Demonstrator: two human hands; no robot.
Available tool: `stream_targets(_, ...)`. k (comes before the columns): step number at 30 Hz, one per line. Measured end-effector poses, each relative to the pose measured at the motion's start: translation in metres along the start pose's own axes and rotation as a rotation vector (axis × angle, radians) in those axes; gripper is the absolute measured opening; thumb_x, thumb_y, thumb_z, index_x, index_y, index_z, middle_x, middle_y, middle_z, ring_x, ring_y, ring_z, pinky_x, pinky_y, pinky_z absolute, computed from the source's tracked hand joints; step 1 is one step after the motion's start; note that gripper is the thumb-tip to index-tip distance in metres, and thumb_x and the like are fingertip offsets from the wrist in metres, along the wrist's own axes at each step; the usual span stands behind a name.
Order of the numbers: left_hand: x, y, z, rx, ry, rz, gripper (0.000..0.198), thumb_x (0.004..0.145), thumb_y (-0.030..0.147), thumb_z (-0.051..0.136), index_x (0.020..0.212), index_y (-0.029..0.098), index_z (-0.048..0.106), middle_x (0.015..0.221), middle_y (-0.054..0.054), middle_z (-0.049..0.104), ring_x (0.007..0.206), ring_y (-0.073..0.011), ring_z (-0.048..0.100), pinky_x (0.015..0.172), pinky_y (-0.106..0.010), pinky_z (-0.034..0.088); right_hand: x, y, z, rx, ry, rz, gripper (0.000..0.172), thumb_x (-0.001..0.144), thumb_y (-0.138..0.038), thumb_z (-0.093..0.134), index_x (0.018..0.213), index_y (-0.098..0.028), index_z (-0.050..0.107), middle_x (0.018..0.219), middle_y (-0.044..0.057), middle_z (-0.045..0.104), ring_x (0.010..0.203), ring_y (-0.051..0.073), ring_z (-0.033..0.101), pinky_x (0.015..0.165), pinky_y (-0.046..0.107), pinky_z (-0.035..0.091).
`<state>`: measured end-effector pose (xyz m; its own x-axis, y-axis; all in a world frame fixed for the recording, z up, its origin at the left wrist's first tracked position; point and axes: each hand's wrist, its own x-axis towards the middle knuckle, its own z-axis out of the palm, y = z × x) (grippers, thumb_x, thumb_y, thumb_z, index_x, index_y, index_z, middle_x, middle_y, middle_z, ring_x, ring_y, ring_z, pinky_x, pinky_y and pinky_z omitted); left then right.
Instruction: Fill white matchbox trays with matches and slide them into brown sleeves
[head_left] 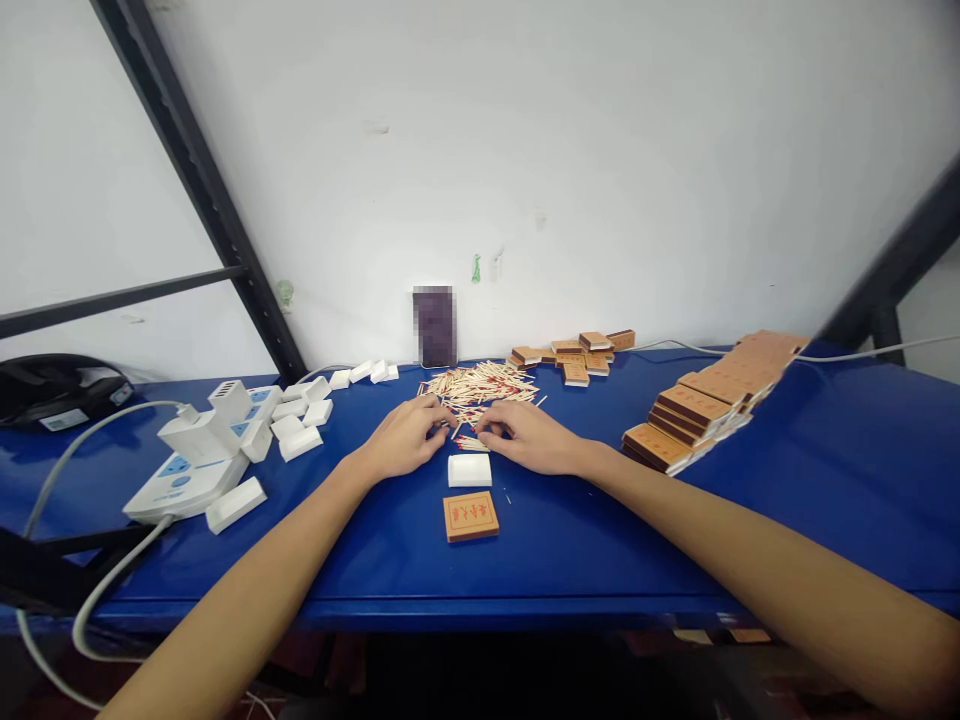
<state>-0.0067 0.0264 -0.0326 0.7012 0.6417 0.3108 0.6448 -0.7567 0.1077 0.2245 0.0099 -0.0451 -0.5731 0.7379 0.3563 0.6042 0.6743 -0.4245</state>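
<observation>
A heap of loose wooden matches (487,385) with red heads lies in front of me. At its near left edge my left hand (405,437) rests with curled fingers, thumb and index apart. On the right edge my right hand (529,437) is bent in the same way, its thumb and index beside a small bunch of matches (471,443). That bunch lies on the table between both hands. Just below it sits an empty white inner tray (469,471) of a matchbox. Closer to me is an orange-brown matchbox sleeve (471,516) with red lettering.
Several white trays (301,440) lie at left beside a power strip (187,480) with plugs and cables. Matchboxes (576,354) are piled at the back, and stacked rows of them (697,405) stand right. A dark pixelated upright object (436,325) leans at the wall.
</observation>
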Motion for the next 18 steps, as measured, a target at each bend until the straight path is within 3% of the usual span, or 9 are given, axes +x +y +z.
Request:
stream_targets(4, 0.000, 0.000, 0.000, 0.009, 0.014, -0.011, 0.026, 0.095, 0.031, 0.045, 0.095, 0.020, 0.069, 0.090, -0.006, 0.060, 0.090, -0.0214, 0.057, 0.082, -0.035, 0.045, 0.000, -0.002, 0.000, 0.009, -0.038, -0.031, 0.021, 0.092, -0.030, 0.053, 0.091, -0.018, 0.070, 0.079, 0.003, 0.063, 0.070, 0.014, 0.052, 0.065, 0.027, 0.035)
stream_targets(7, 0.001, -0.001, 0.001, 0.010, 0.027, -0.018, 0.029, 0.096, 0.036, 0.046, 0.096, 0.021, 0.071, 0.090, -0.006, 0.060, 0.088, -0.0211, 0.056, 0.080, -0.035, 0.045, 0.000, 0.001, -0.001, 0.050, -0.036, -0.040, 0.021, 0.091, -0.020, 0.051, 0.095, -0.019, 0.071, 0.083, 0.003, 0.065, 0.069, 0.013, 0.053, 0.065, 0.026, 0.036)
stream_targets(11, 0.001, -0.002, 0.002, 0.020, 0.006, -0.021, 0.028, 0.095, 0.035, 0.048, 0.099, 0.020, 0.071, 0.090, -0.006, 0.060, 0.088, -0.0209, 0.056, 0.080, -0.034, 0.044, 0.002, 0.012, -0.001, -0.015, 0.067, 0.039, 0.028, 0.084, -0.008, 0.050, 0.103, -0.017, 0.070, 0.079, 0.002, 0.065, 0.068, 0.014, 0.053, 0.066, 0.027, 0.037)
stream_targets(18, 0.003, 0.000, 0.003, 0.027, 0.016, -0.026, 0.028, 0.096, 0.037, 0.048, 0.093, 0.020, 0.070, 0.089, -0.005, 0.059, 0.088, -0.0206, 0.055, 0.079, -0.033, 0.044, 0.007, 0.020, 0.002, -0.122, 0.042, 0.012, 0.022, 0.092, -0.019, 0.052, 0.109, -0.017, 0.067, 0.093, 0.008, 0.067, 0.088, 0.020, 0.058, 0.080, 0.033, 0.042)
